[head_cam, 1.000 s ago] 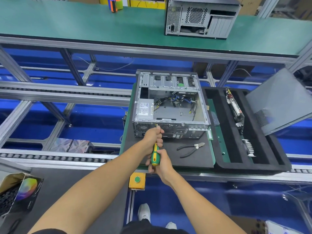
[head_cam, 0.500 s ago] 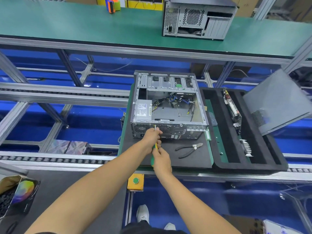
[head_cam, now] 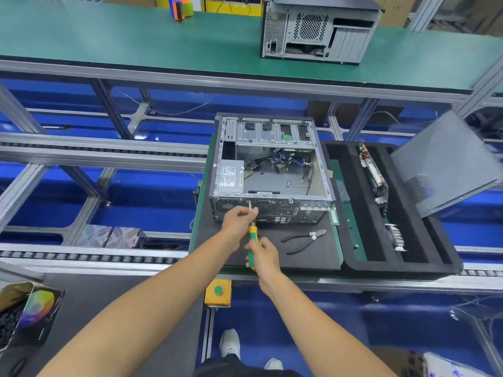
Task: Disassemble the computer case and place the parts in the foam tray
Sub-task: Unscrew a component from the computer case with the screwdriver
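Just beyond the fingertips, the open computer case point(head_cam: 269, 172) lies on its side on a dark mat point(head_cam: 313, 257), rear panel toward the person, presumably so the back screws face the tool. Right of both hands sits the foam tray point(head_cam: 351, 202), near enough for short transfers; a card point(head_cam: 374, 175) already stands in one slot. Pliers point(head_cam: 303, 240) lie on the mat just right of the right hand. Screwdriver point(head_cam: 252, 240): tip at the rear panel's upper edge. Right hand point(head_cam: 263, 255) curled round the green-yellow handle, likely for turning. Left hand point(head_cam: 239, 217) pinches the shaft near the tip, probably steadying it on a screw, too small to confirm.
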`<state>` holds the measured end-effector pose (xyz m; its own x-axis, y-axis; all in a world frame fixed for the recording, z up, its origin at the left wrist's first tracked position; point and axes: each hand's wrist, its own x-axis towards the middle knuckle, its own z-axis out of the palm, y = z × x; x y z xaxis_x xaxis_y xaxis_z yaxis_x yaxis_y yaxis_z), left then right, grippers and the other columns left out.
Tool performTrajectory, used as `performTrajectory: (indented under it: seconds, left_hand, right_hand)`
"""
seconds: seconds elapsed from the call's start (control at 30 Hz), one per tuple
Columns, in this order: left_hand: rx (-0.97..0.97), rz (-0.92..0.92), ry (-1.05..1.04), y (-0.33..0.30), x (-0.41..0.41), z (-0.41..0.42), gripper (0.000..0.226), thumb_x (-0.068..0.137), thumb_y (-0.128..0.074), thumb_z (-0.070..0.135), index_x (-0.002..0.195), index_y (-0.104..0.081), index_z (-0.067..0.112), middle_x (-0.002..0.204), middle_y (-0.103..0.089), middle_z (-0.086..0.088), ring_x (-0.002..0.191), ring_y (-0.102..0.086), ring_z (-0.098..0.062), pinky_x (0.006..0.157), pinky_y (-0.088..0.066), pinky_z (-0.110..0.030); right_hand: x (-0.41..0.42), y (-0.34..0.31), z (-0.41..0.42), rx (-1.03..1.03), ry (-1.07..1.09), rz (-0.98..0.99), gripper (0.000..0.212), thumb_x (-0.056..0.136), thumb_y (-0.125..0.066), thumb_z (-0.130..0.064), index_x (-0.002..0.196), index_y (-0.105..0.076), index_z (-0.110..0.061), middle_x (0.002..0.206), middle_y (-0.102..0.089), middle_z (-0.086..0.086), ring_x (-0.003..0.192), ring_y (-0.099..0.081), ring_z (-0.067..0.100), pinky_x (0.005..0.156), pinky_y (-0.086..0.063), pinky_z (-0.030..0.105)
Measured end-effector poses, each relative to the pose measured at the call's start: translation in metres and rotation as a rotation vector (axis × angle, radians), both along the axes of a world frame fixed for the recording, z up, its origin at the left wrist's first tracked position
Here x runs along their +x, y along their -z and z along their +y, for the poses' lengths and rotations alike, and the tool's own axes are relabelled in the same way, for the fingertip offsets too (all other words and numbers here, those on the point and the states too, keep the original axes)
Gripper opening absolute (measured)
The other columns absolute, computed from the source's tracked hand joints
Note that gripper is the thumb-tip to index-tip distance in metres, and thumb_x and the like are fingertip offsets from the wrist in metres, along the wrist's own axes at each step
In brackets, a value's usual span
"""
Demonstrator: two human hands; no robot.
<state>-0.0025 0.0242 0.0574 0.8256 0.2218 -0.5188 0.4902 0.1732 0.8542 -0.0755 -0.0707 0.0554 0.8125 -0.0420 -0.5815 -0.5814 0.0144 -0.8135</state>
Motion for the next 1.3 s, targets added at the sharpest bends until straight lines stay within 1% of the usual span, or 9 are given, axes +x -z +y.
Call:
performTrajectory:
  seconds: [0.17,0.27,0.4,0.57,0.63,0.73,0.83,0.97,1.3]
  left_hand:
    - [-0.01,-0.022,0.007,0.0,0.005,0.002,0.013,0.096,-0.073,0.018,0.099,-0.07,0.005,0.082,-0.064,-0.01,0.071,-0.056,-0.019,0.08,-0.058,-0.042]
    - [-0.055,-0.042,0.029,-0.002,0.005,0.002,0.011,0.101,-0.065,0.013,0.093,-0.068,0.005,0.078,-0.062,-0.009,0.06,-0.055,-0.015,0.07,-0.059,-0.034]
    - [-0.066,-0.017,0.081,-0.006,0.008,0.006,0.02,0.108,-0.048,0.009,0.111,-0.065,0.001,0.078,-0.061,-0.008,0.055,-0.057,-0.013,0.064,-0.059,-0.026]
    - [-0.079,-0.005,0.083,-0.011,0.011,0.005,0.022,0.111,-0.041,0.01,0.113,-0.061,0.001,0.078,-0.066,-0.01,0.051,-0.061,-0.012,0.064,-0.061,-0.029]
    - [-0.086,-0.017,0.069,-0.011,0.012,0.005,0.013,0.108,-0.049,0.012,0.107,-0.059,0.003,0.081,-0.07,-0.011,0.058,-0.066,-0.014,0.065,-0.061,-0.03]
    - [0.05,-0.043,0.087,-0.011,0.014,0.008,0.013,0.098,-0.07,0.019,0.096,-0.064,0.008,0.081,-0.069,-0.008,0.068,-0.062,-0.016,0.071,-0.057,-0.033]
    - [0.049,-0.026,0.073,-0.011,0.015,0.013,0.009,0.091,-0.077,0.012,0.088,-0.069,0.009,0.078,-0.067,-0.009,0.067,-0.06,-0.018,0.07,-0.058,-0.032]
    - [-0.045,-0.018,0.102,-0.015,0.016,0.013,0.003,0.097,-0.068,0.004,0.097,-0.067,0.001,0.082,-0.067,-0.012,0.062,-0.062,-0.016,0.061,-0.06,-0.023]
    - [-0.215,-0.013,0.03,-0.018,0.016,0.008,0.02,0.108,-0.045,0.0,0.125,-0.053,-0.004,0.095,-0.072,-0.018,0.071,-0.073,-0.018,0.063,-0.063,-0.026]
  right_hand:
    - [0.003,-0.007,-0.003,0.142,-0.016,0.169,0.016,0.094,-0.051,-0.023,0.085,-0.059,-0.011,0.067,-0.058,0.004,0.049,-0.049,0.014,0.046,-0.038,0.024]
    - [0.004,-0.011,-0.009,0.323,-0.043,0.244,0.034,0.097,-0.041,-0.031,0.088,-0.063,-0.008,0.065,-0.06,0.004,0.048,-0.047,0.015,0.048,-0.037,0.025]
    - [0.0,-0.007,-0.012,0.446,-0.086,0.267,0.042,0.1,-0.031,-0.03,0.097,-0.065,-0.004,0.07,-0.063,0.008,0.054,-0.051,0.016,0.049,-0.04,0.026]
    - [0.001,-0.002,-0.007,0.37,-0.053,0.251,0.032,0.102,-0.042,-0.027,0.101,-0.064,-0.004,0.072,-0.067,0.008,0.055,-0.057,0.018,0.049,-0.043,0.027]
    - [0.003,-0.001,-0.006,0.305,-0.044,0.231,0.027,0.101,-0.046,-0.024,0.099,-0.064,-0.004,0.07,-0.068,0.008,0.053,-0.058,0.019,0.048,-0.043,0.027]
    - [0.005,-0.002,-0.004,0.259,-0.046,0.224,0.024,0.098,-0.049,-0.023,0.097,-0.064,-0.005,0.068,-0.067,0.008,0.053,-0.058,0.02,0.048,-0.042,0.027]
    - [0.005,-0.003,-0.003,0.268,-0.039,0.225,0.018,0.095,-0.051,-0.021,0.095,-0.061,-0.006,0.067,-0.064,0.007,0.053,-0.057,0.019,0.049,-0.043,0.027]
    - [0.004,-0.007,-0.007,0.364,-0.039,0.232,0.01,0.091,-0.054,-0.019,0.09,-0.057,-0.01,0.066,-0.057,0.003,0.052,-0.051,0.015,0.048,-0.041,0.025]
    - [0.008,-0.008,-0.015,0.54,-0.077,0.28,0.037,0.098,-0.035,-0.029,0.093,-0.065,-0.007,0.072,-0.062,0.005,0.054,-0.051,0.015,0.047,-0.041,0.024]
